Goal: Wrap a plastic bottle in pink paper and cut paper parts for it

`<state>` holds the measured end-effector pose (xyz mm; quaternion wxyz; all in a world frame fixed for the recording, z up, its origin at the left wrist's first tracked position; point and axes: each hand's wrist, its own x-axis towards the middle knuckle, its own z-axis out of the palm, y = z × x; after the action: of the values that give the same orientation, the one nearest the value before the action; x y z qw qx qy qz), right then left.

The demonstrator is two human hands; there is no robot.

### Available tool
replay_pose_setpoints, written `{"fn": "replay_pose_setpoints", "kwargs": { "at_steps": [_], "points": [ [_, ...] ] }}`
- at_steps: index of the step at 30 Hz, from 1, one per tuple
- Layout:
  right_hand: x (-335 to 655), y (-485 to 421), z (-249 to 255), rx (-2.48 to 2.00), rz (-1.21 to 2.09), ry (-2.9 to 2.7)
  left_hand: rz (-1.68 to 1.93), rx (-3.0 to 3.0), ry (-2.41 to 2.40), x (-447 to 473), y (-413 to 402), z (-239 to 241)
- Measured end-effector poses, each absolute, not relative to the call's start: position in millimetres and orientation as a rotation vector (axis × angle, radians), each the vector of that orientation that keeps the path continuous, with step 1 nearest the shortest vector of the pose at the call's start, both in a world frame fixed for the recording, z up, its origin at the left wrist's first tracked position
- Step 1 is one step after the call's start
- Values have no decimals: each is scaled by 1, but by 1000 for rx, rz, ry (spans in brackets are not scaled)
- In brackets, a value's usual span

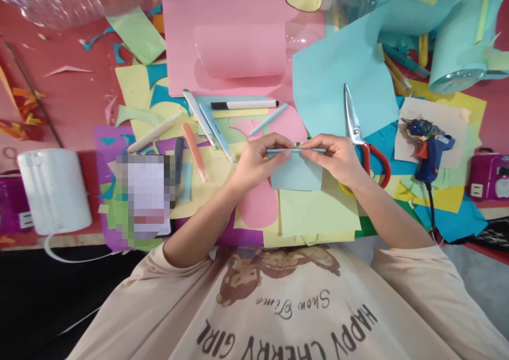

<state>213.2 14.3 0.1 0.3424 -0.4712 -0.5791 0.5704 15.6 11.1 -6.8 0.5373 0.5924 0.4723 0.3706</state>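
My left hand (pixel 260 157) and my right hand (pixel 334 157) meet over the middle of the table. Both pinch the top edge of a small light blue paper (pixel 296 172), which is rolled into a thin tube along that edge. The loose part of the sheet hangs below my fingers. Under it lie a pale green sheet (pixel 318 211) and a pink cut-out (pixel 258 206).
Red-handled scissors (pixel 360 137) lie just right of my right hand, a blue glue gun (pixel 429 145) farther right. A black-capped marker (pixel 244 105), rolled paper sticks (pixel 209 124), a pink sheet (pixel 222 36), a light blue sheet (pixel 338 73) and a white roll (pixel 53 190) surround the spot.
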Motion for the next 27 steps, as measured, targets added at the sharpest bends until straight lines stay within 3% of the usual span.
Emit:
{"fn": "replay_pose_setpoints", "kwargs": {
  "at_steps": [27],
  "points": [
    [214,16,-2,-1251,1486,-1504,933,1558,1258,18,10,-11]
  ]
}}
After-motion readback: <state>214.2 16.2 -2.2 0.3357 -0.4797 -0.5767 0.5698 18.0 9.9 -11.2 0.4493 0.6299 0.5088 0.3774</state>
